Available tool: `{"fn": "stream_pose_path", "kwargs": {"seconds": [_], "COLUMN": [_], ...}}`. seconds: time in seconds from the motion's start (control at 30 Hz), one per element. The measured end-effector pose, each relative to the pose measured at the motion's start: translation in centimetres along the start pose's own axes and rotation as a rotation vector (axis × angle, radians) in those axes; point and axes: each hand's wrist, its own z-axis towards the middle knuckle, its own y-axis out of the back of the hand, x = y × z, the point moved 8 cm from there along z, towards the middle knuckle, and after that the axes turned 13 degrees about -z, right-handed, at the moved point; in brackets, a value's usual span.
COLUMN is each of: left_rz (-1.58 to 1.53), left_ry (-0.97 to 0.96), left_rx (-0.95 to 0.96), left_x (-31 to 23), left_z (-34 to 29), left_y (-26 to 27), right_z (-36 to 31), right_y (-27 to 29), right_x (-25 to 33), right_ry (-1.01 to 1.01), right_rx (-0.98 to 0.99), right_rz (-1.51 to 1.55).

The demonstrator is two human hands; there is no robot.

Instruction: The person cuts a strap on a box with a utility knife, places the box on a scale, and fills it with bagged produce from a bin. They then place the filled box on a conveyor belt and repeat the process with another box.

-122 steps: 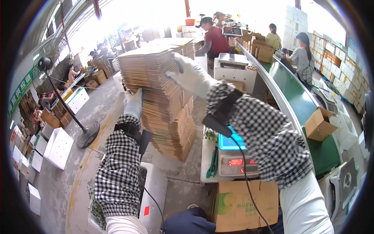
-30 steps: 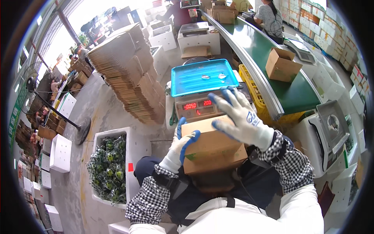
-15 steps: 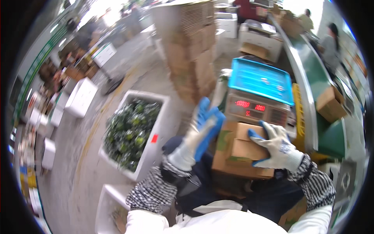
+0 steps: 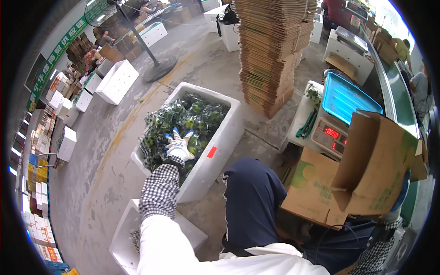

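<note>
My left hand point(image 4: 178, 145), in a white glove with blue fingertips, is reaching into a white foam box point(image 4: 229, 128). Its fingers are spread over green produce in clear plastic bags point(image 4: 158, 123), with nothing visibly gripped. At the right, my right hand point(image 4: 403, 195) grips the outer side of an open cardboard box point(image 4: 382, 169), tilted with its opening toward the left; most of that hand is hidden behind the box. A flat-topped carton point(image 4: 311, 188) lies below it. Beyond stands a scale point(image 4: 327, 134) with red digits and a blue tray point(image 4: 350, 98) on top.
A tall stack of flattened cartons point(image 4: 270, 55) rises ahead. Green-handled cutters point(image 4: 307, 124) lie on a white surface beside the scale. Another foam box point(image 4: 188, 231) sits near my left arm. A standing fan point(image 4: 158, 68) is farther off; a conveyor point(image 4: 403, 101) runs along the right.
My left hand has moved left and down onto the bagged produce. My right hand, earlier on a small carton before the scale, now holds an open box farther right. The view has turned left.
</note>
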Motion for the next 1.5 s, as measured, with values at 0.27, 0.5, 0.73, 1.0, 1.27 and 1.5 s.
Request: {"fn": "stream_pose_path", "kwargs": {"seconds": [0.27,0.5,0.73,1.0,1.27,1.5], "left_rz": [-0.345,-1.471,-2.002,-1.766,-0.293,-0.516], "left_ry": [-0.127,-0.197,-0.737,-0.783,-0.110,-0.133], "left_rx": [-0.286,0.089,1.001,0.973,-0.140,-0.213], "left_x": [0.7,4.8,-17.0,-18.7,-6.1,-7.5], "left_z": [2.1,1.7,-25.0,-23.9,-1.2,-2.7], "left_y": [0.4,3.0,12.9,12.8,-5.6,-7.7], "right_z": [-2.4,1.7,1.1,-1.6,-8.2,-7.9], "right_y": [-2.4,-15.4,-18.7,-13.2,-6.3,-5.6], "right_x": [-10.6,-14.1,-16.5,-18.0,-20.4,-19.3], "right_ry": [0.254,-0.391,-0.576,-0.386,-0.231,-0.229], "right_rx": [-0.446,-0.241,-0.056,-0.212,-0.600,-0.558], "right_rz": [-0.862,0.296,0.774,0.695,-0.022,-0.068]}}
